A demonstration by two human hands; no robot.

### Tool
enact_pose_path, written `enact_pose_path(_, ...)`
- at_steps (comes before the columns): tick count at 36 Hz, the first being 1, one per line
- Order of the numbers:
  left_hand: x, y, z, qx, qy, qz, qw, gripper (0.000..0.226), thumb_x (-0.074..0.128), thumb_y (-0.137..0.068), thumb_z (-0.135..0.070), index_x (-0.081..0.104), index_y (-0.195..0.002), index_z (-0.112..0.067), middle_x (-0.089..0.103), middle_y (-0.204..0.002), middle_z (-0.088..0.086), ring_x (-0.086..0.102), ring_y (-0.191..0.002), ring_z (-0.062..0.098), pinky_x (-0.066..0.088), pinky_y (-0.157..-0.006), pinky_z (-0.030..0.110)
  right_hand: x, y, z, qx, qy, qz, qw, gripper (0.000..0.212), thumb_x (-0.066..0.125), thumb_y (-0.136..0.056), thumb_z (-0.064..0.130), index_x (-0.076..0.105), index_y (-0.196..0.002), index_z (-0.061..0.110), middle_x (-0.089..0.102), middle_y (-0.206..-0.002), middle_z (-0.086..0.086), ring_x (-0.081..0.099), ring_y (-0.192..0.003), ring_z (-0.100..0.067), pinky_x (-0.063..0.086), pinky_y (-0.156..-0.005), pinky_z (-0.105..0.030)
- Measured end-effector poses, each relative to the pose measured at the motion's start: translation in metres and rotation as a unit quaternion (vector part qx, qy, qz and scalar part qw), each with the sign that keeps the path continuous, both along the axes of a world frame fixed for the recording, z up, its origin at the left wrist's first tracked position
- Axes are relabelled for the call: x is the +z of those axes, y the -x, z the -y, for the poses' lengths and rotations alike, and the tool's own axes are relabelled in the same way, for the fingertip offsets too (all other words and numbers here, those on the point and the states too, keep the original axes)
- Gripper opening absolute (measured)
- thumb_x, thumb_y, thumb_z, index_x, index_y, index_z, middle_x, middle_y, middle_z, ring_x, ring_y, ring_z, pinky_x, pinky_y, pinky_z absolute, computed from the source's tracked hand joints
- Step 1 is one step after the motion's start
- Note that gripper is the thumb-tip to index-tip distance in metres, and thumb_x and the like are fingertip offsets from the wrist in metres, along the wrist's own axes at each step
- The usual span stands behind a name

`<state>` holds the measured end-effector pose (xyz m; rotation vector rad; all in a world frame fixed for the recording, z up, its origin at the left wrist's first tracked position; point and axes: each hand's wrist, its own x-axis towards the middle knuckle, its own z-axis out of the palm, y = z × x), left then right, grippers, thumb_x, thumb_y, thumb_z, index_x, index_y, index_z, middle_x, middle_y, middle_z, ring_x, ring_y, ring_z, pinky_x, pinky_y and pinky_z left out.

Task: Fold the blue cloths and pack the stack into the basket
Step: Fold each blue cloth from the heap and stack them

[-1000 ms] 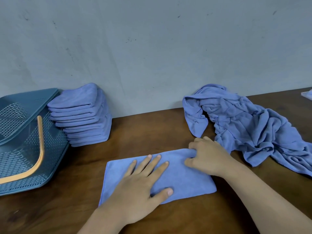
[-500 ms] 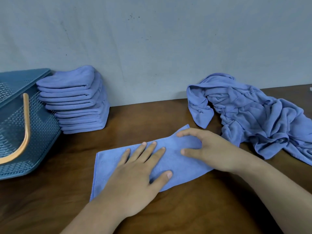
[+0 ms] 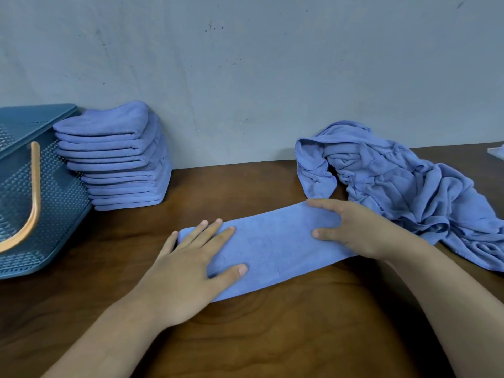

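Observation:
A blue cloth lies folded into a long flat strip on the brown table. My left hand presses flat on its left end with straight fingers. My right hand rests on its right end, fingers spread and flat. A tall stack of folded blue cloths stands at the back left against the wall. Beside it on the left lies the teal mesh basket tipped on its side, with an orange handle. A heap of unfolded blue cloths sits at the back right.
A grey wall closes the table's far side. The edge of a pale cloth shows at the far right. Bare brown wood lies in front of the strip, between my forearms.
My right hand has let go of the pinched corner and laid itself flat on the right end. The cloth now lies smoothed into a longer strip. My left hand slid toward the left end.

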<state>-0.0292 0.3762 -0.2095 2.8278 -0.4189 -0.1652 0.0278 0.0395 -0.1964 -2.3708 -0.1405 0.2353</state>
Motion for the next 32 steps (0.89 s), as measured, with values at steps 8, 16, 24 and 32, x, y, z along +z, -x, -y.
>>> enact_pose_path(8, -0.007, -0.011, -0.006, 0.006, 0.082, 0.008, 0.997, 0.075, 0.035, -0.089, -0.086, 0.025, -0.158, -0.06, 0.003, -0.166, -0.041, -0.016, -0.151, -0.017, -0.005, -0.132, 0.039, 0.014, 0.012, -0.008, -0.034, -0.061, 0.057, 0.996, 0.046, 0.083, -0.087, 0.04, 0.064, -0.126, 0.056, 0.056, -0.134, 0.023, 0.048, -0.13, 0.004, 0.039, -0.101, -0.021)
enact_pose_path(16, -0.009, -0.012, -0.004, 0.011, 0.083, 0.017, 0.996, 0.067, 0.04, -0.097, -0.078, 0.026, -0.159, -0.057, 0.006, -0.168, -0.037, -0.012, -0.154, -0.013, -0.006, -0.132, 0.04, 0.03, 0.025, -0.025, -0.056, -0.092, 0.103, 0.989, 0.064, 0.071, -0.088, 0.01, 0.061, -0.128, 0.059, 0.07, -0.116, 0.021, 0.065, -0.109, -0.006, 0.051, -0.094, -0.029)
enact_pose_path(24, -0.014, -0.016, -0.008, 0.012, 0.101, 0.019, 0.995, 0.069, 0.044, -0.096, -0.078, 0.029, -0.159, -0.055, 0.01, -0.169, -0.035, -0.008, -0.156, -0.01, -0.008, -0.131, 0.04, 0.026, 0.039, -0.072, -0.108, -0.19, 0.189, 0.957, 0.062, 0.066, -0.094, 0.007, 0.055, -0.14, 0.047, 0.075, -0.112, 0.025, 0.069, -0.101, 0.004, 0.053, -0.086, -0.022)
enact_pose_path(32, -0.014, -0.023, -0.005, 0.074, 0.27, 0.078, 0.957, 0.042, 0.039, -0.101, -0.057, 0.065, -0.132, -0.049, 0.045, -0.15, -0.036, 0.02, -0.151, -0.01, 0.002, -0.131, 0.042, 0.016, 0.05, -0.139, -0.068, -0.128, 0.332, 0.932, 0.059, 0.073, -0.096, 0.011, 0.054, -0.145, 0.037, 0.071, -0.119, 0.028, 0.059, -0.118, 0.013, 0.042, -0.094, -0.005)
